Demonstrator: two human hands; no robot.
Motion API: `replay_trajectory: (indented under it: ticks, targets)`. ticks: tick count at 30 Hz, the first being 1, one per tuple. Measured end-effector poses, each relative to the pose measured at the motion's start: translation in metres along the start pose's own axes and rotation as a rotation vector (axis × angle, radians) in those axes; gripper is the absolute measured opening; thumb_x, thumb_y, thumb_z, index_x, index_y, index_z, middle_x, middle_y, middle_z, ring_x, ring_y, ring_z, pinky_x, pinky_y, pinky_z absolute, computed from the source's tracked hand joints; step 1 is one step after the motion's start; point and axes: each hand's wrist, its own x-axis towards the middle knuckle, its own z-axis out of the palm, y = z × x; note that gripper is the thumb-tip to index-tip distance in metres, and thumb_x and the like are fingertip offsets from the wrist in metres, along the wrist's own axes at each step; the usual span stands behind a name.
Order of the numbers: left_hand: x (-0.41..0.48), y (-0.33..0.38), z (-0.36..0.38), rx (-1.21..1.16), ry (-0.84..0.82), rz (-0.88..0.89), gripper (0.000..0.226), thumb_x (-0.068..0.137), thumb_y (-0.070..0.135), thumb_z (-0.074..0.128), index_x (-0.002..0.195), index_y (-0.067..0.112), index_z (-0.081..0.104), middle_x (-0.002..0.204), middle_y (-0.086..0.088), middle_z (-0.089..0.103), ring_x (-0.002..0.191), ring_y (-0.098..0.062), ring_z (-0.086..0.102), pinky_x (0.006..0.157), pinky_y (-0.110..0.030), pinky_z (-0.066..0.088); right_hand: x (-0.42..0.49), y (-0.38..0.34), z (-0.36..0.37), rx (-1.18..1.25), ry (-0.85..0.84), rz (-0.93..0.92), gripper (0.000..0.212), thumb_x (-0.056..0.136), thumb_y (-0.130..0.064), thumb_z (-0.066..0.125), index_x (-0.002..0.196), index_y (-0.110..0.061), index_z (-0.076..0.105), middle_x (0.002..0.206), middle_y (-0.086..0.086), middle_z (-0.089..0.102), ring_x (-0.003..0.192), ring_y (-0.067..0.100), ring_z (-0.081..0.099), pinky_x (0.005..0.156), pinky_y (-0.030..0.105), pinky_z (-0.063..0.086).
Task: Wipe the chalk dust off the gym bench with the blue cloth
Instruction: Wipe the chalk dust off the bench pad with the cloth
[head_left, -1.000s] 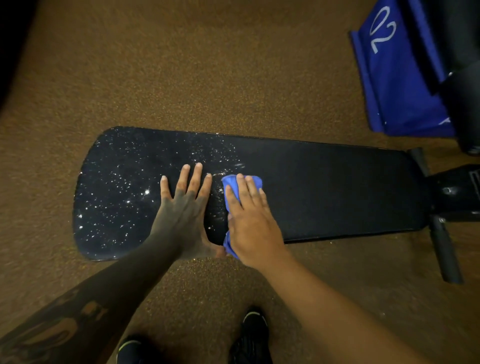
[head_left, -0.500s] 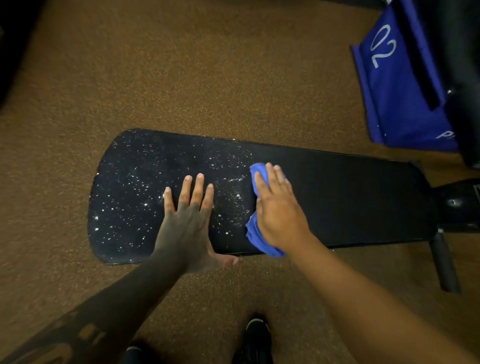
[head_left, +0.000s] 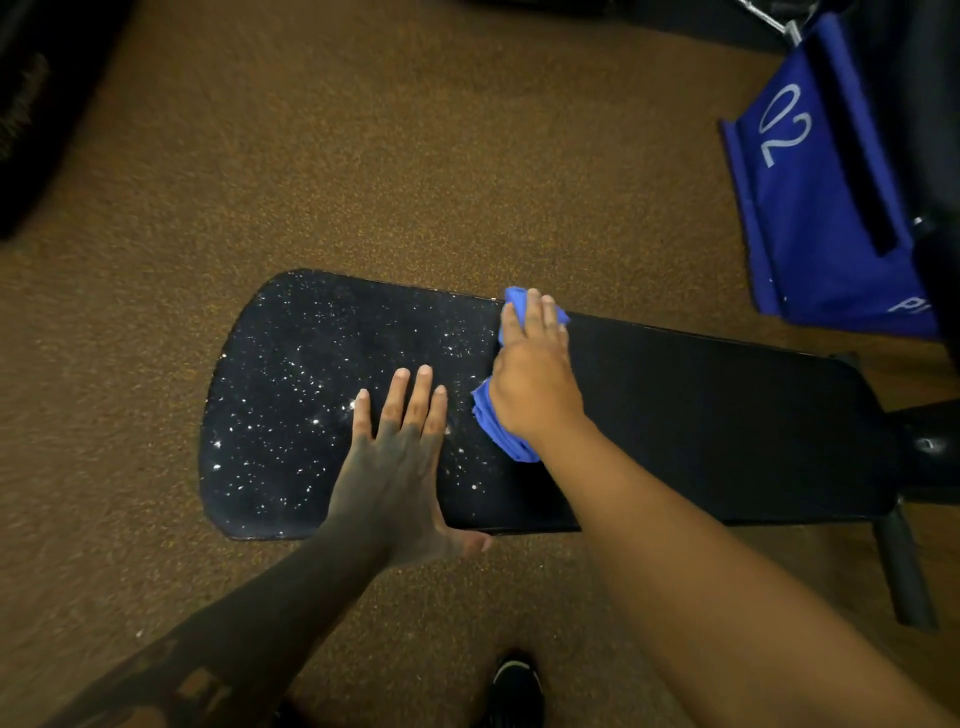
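A long black gym bench pad (head_left: 727, 426) lies across the brown floor. White chalk specks (head_left: 291, 384) cover its left third; the right part looks plain black. My right hand (head_left: 535, 384) presses the blue cloth (head_left: 498, 431) flat on the pad near the middle, fingers reaching the far edge, with cloth showing beyond the fingertips and under the wrist. My left hand (head_left: 400, 457) lies flat and spread on the dusty part close to the near edge, just left of the cloth, holding nothing.
A blue panel marked "02" (head_left: 810, 208) and dark equipment stand at the far right. The bench's black frame and foot bar (head_left: 904, 571) stick out at the right end. A black shoe (head_left: 514, 691) is on the speckled brown floor (head_left: 415, 156) below.
My right hand has slid the blue cloth away from me across the pad, from the near edge to the far edge. My left hand has stayed planted on the dusty part.
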Motion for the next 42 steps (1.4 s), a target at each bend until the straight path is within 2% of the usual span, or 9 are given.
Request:
replay_trajectory:
  ticks: [8,12,16,20,24,28,32,37,42]
  targets:
    - [-0.001,0.000,0.000,-0.004,0.020,-0.017,0.155,0.046,0.107,0.027,0.149,0.004,-0.027,0.157,-0.017,-0.039,0.146,-0.033,-0.034,0.121,-0.059,-0.004,0.024,0.000,-0.001,-0.006,0.012,0.013,0.061,0.093,-0.009,0.037,0.150,-0.006,0.017,0.160,0.020,0.003,0.147,0.033,-0.001,0.120,0.045,0.003]
    - [-0.001,0.001,0.000,-0.001,0.023,-0.022,0.154,0.047,0.106,0.027,0.149,0.003,-0.026,0.157,-0.018,-0.038,0.146,-0.034,-0.033,0.121,-0.060,-0.005,0.022,-0.009,0.005,0.009,-0.081,-0.244,0.058,0.094,-0.007,0.035,0.150,-0.007,0.020,0.160,0.018,0.008,0.148,0.031,0.004,0.120,0.042,0.004]
    - [-0.001,0.000,0.000,-0.010,0.015,-0.008,0.155,0.046,0.107,0.029,0.148,0.005,-0.027,0.157,-0.017,-0.038,0.147,-0.034,-0.033,0.122,-0.060,-0.004,0.043,-0.008,0.002,0.006,0.013,-0.010,0.055,0.094,-0.010,0.037,0.148,-0.005,0.027,0.156,0.021,0.021,0.145,0.035,0.015,0.119,0.045,0.013]
    - [-0.001,-0.001,0.000,-0.019,0.016,-0.012,0.156,0.046,0.107,0.030,0.148,0.003,-0.029,0.156,-0.017,-0.040,0.146,-0.034,-0.034,0.122,-0.059,-0.006,0.040,-0.022,0.008,-0.016,-0.096,-0.312,0.056,0.093,-0.008,0.037,0.148,-0.007,0.027,0.156,0.019,0.022,0.144,0.035,0.018,0.119,0.044,0.014]
    - [-0.006,0.000,0.000,-0.033,0.023,-0.086,0.160,0.042,0.108,0.027,0.147,0.001,-0.029,0.155,-0.020,-0.039,0.146,-0.036,-0.033,0.122,-0.058,-0.006,0.056,-0.019,0.000,-0.018,0.027,0.017,0.050,0.091,-0.009,0.041,0.140,-0.004,0.038,0.147,0.021,0.036,0.137,0.035,0.029,0.116,0.042,0.021]
    - [-0.006,0.001,0.000,-0.060,0.028,-0.099,0.162,0.042,0.108,0.028,0.146,-0.001,-0.029,0.156,-0.021,-0.038,0.146,-0.037,-0.032,0.122,-0.058,-0.005,0.049,-0.038,0.011,-0.013,-0.103,-0.357,0.056,0.091,-0.004,0.040,0.146,-0.005,0.032,0.156,0.019,0.023,0.142,0.033,0.020,0.118,0.043,0.015]
    - [-0.007,0.000,0.000,-0.067,0.027,-0.089,0.162,0.042,0.108,0.029,0.148,-0.001,-0.027,0.157,-0.021,-0.037,0.147,-0.036,-0.032,0.122,-0.058,-0.004,0.067,-0.021,0.002,-0.014,-0.036,-0.130,0.055,0.092,-0.004,0.039,0.146,-0.007,0.033,0.152,0.020,0.030,0.140,0.034,0.026,0.116,0.041,0.023]
    - [-0.007,0.000,0.000,-0.060,0.039,-0.093,0.160,0.043,0.108,0.028,0.149,0.000,-0.024,0.157,-0.022,-0.035,0.147,-0.036,-0.030,0.122,-0.058,-0.005,0.040,-0.023,-0.003,-0.058,-0.182,-0.396,0.064,0.095,-0.007,0.039,0.153,-0.015,0.014,0.161,0.009,0.009,0.147,0.026,0.007,0.120,0.043,0.007]
    - [-0.007,-0.001,-0.001,-0.060,0.025,-0.071,0.162,0.039,0.110,0.026,0.150,0.004,-0.023,0.158,-0.018,-0.034,0.148,-0.035,-0.030,0.122,-0.058,-0.007,0.025,-0.013,-0.025,0.022,-0.071,-0.172,0.072,0.097,-0.049,0.031,0.153,-0.024,-0.006,0.161,0.006,-0.012,0.147,0.023,-0.012,0.117,0.043,-0.005]
